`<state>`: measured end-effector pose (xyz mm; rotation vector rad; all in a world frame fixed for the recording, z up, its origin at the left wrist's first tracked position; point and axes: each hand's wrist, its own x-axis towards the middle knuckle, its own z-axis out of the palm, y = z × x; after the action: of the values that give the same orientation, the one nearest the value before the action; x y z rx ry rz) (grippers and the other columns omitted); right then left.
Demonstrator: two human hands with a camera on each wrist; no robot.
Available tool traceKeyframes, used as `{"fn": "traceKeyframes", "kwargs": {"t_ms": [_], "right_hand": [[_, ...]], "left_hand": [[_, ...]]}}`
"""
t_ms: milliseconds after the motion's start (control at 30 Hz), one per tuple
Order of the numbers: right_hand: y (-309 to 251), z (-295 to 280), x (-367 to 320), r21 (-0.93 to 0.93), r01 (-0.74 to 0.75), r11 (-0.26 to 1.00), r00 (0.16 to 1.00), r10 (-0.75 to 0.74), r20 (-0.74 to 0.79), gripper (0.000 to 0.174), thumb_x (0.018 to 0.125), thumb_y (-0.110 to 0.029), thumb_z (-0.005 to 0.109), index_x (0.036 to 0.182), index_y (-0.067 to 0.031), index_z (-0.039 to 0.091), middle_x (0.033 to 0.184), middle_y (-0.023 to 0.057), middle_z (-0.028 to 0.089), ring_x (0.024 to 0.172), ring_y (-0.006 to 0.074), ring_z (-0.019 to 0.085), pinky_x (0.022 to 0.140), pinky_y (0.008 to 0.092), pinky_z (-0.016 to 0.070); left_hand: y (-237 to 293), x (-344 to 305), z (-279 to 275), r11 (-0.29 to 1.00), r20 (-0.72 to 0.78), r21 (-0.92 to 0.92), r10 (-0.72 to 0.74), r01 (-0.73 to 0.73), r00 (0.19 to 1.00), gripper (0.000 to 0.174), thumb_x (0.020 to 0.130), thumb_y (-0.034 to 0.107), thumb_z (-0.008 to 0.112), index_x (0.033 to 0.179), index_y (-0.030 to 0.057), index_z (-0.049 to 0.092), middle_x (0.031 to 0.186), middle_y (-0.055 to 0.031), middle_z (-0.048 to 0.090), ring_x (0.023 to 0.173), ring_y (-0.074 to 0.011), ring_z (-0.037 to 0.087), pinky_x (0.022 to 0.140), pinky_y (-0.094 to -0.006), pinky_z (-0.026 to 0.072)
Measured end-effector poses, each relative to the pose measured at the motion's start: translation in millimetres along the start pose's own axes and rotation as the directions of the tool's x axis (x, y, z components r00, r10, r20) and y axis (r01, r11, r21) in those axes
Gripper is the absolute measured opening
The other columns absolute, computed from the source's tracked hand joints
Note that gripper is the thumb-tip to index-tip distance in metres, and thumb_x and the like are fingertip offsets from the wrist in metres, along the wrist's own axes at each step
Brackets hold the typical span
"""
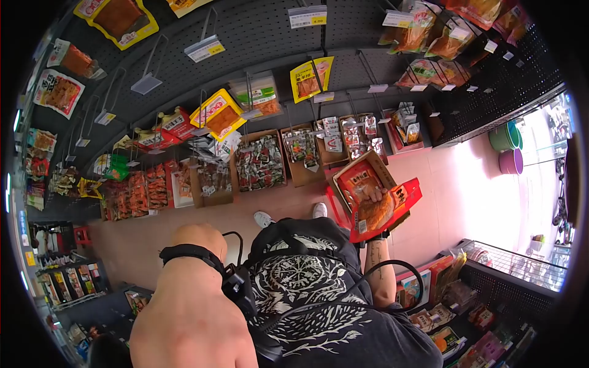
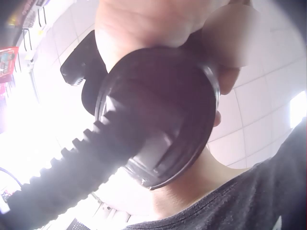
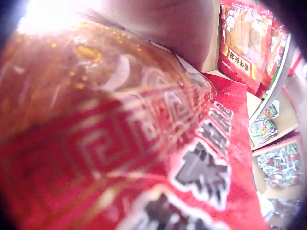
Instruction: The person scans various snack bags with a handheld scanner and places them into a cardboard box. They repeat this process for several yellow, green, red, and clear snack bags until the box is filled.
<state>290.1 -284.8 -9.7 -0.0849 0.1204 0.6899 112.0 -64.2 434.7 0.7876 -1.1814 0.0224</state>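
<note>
In the head view, the right hand (image 1: 372,192) grips a red packet (image 1: 375,216) of orange-brown food over a cardboard box (image 1: 381,165). Part of that hand is hidden by the packet. The red packet (image 3: 211,167) fills much of the right wrist view, close to the lens, with the hand (image 3: 168,24) along its upper side. The left hand (image 1: 199,238) is raised close to the head camera, its fingers out of sight there. In the left wrist view, part of the left hand (image 2: 144,24) shows above a dark round object (image 2: 158,115) with a ribbed tube; their contact is unclear.
Pegboard shelving (image 1: 245,37) with hanging snack packets curves across the top. Below it stand open boxes of small packets (image 1: 261,162). Stocked shelves (image 1: 485,319) are at lower right, green and purple buckets (image 1: 510,162) at right. A black cable (image 1: 392,262) crosses the torso.
</note>
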Motion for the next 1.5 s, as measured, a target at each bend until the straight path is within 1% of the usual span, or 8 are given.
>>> {"fn": "traceKeyframes", "kwargs": {"t_ms": [300, 433, 633, 833, 1233, 1300, 1333, 1500], "right_hand": [[-37, -49, 13, -0.402, -0.024, 0.915, 0.998, 0.001, -0.057, 0.023, 0.095, -0.028, 0.043, 0.098, -0.0099, 0.057, 0.078, 0.0003, 0.052, 0.075, 0.0129, 0.051, 0.075, 0.0291, 0.0448], [-53, -35, 15, -0.956, 0.002, 0.292, 0.797, -0.579, -0.175, 0.026, 0.095, -0.022, 0.047, 0.106, -0.0031, 0.060, 0.102, 0.0049, 0.064, 0.089, 0.0181, 0.062, 0.077, 0.0316, 0.0484], [-60, -21, 39, -0.741, -0.342, -0.579, 0.860, -0.510, 0.002, 0.027, 0.094, -0.028, 0.047, 0.103, -0.0066, 0.061, 0.078, 0.0224, 0.062, 0.076, 0.0390, 0.061, 0.069, 0.0457, 0.0482], [-79, -115, 52, -0.621, -0.287, -0.729, 0.927, -0.376, 0.014, 0.033, 0.086, -0.028, 0.057, 0.112, -0.0084, 0.060, 0.103, 0.0179, 0.061, 0.098, 0.0351, 0.058, 0.084, 0.0427, 0.0468], [-54, -270, -38, -0.282, -0.951, 0.125, 0.100, -0.740, -0.665, 0.046, 0.080, -0.037, 0.062, 0.101, 0.0039, 0.064, 0.108, 0.0253, 0.063, 0.109, 0.0359, 0.058, 0.092, 0.0419, 0.0468], [-51, -283, -45, -0.321, -0.940, -0.115, 0.314, -0.662, -0.681, 0.033, 0.083, -0.024, 0.054, 0.094, 0.0044, 0.066, 0.099, 0.0274, 0.064, 0.101, 0.0408, 0.061, 0.088, 0.0421, 0.0486], [-52, -347, -63, -0.113, -0.503, -0.857, 0.685, -0.316, -0.657, 0.022, 0.086, -0.014, 0.051, 0.084, -0.0027, 0.071, 0.091, 0.0203, 0.068, 0.090, 0.0326, 0.067, 0.076, 0.0392, 0.0541], [-37, -373, -62, -0.432, -0.892, -0.133, 0.427, -0.564, -0.707, 0.016, 0.082, -0.016, 0.057, 0.085, -0.0072, 0.071, 0.091, 0.0147, 0.069, 0.086, 0.0281, 0.068, 0.069, 0.0351, 0.0545]], "left_hand": [[-4, -94, -9, 0.976, -0.362, 0.199, -0.006, 0.084, 0.932, 0.028, 0.091, 0.022, 0.056, 0.091, -0.0045, 0.066, 0.096, -0.0253, 0.063, 0.072, -0.0298, 0.062, 0.059, -0.0356, 0.0487], [-32, -177, -19, 0.549, -0.998, -0.047, -0.052, 0.834, -0.022, 0.014, 0.081, 0.010, 0.067, 0.090, 0.0005, 0.061, 0.071, -0.0029, 0.060, 0.061, -0.0080, 0.054, 0.055, -0.0231, 0.0428], [-72, -277, -2, 0.551, -0.923, -0.381, -0.184, 0.742, -0.338, 0.006, 0.084, 0.006, 0.062, 0.083, 0.0011, 0.059, 0.067, -0.0021, 0.057, 0.056, -0.0090, 0.052, 0.052, -0.0246, 0.0409], [-112, -305, -1, 0.471, -0.856, -0.516, -0.279, 0.715, -0.434, 0.008, 0.083, 0.008, 0.065, 0.083, 0.0015, 0.060, 0.067, -0.0017, 0.058, 0.057, -0.0092, 0.053, 0.052, -0.0245, 0.0410], [-298, -340, -124, -0.172, -0.860, -0.112, -0.477, 0.979, -0.182, 0.036, 0.072, 0.019, 0.074, 0.100, 0.0007, 0.061, 0.095, -0.0159, 0.063, 0.089, -0.0310, 0.061, 0.079, -0.0396, 0.0488], [-328, -340, -152, -0.245, -0.842, -0.027, -0.517, 0.969, -0.154, 0.041, 0.070, 0.019, 0.074, 0.103, -0.0001, 0.060, 0.108, -0.0173, 0.060, 0.101, -0.0314, 0.058, 0.086, -0.0398, 0.0469], [-342, -344, -162, -0.271, -0.863, 0.114, -0.503, 0.956, -0.040, 0.046, 0.069, 0.019, 0.075, 0.106, -0.0011, 0.058, 0.119, -0.0177, 0.054, 0.110, -0.0323, 0.052, 0.092, -0.0403, 0.0432], [-381, -358, -186, -0.429, -0.904, 0.331, -0.400, 0.840, 0.152, 0.063, 0.068, 0.021, 0.076, 0.122, -0.0013, 0.052, 0.136, -0.0194, 0.041, 0.124, -0.0381, 0.040, 0.104, -0.0438, 0.0345]]}}
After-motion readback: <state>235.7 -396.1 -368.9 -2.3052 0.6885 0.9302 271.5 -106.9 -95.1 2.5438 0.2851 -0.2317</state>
